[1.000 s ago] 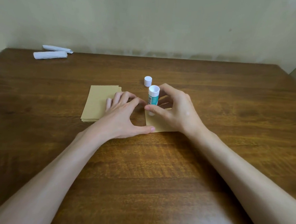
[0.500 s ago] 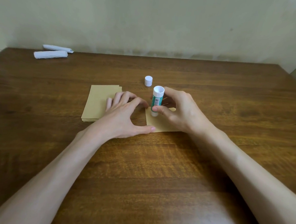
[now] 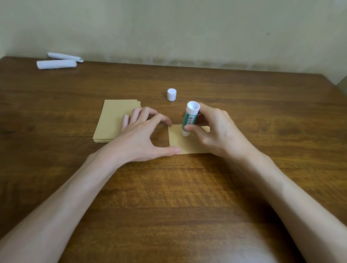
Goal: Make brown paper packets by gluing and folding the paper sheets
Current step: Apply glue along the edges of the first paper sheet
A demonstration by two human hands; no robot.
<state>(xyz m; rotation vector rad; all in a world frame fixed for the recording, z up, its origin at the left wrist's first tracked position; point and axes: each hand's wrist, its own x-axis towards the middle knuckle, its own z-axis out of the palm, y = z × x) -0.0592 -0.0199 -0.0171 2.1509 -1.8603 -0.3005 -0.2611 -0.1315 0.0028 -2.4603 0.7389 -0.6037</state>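
A single brown paper sheet [image 3: 180, 141] lies flat on the wooden table [image 3: 185, 193]. My right hand [image 3: 215, 132] pinches a white and green glue stick [image 3: 189, 120] upside down, its tip pressed on the sheet's middle. My left hand [image 3: 142, 133] is spread over the sheet's left edge, thumb tip on the near left corner and forefinger tip at the far left corner. A stack of brown paper sheets [image 3: 112, 119] lies to the left, partly under my left fingers. The glue stick's white cap [image 3: 171, 94] stands behind the sheet.
Two rolled white paper pieces [image 3: 58, 62] lie at the table's far left corner by the wall. The table's right edge runs near a grey surface at the far right.
My right hand has slid the glue stick to the right and nearer, across the sheet. My left hand has stayed in place on the sheet's left edge.
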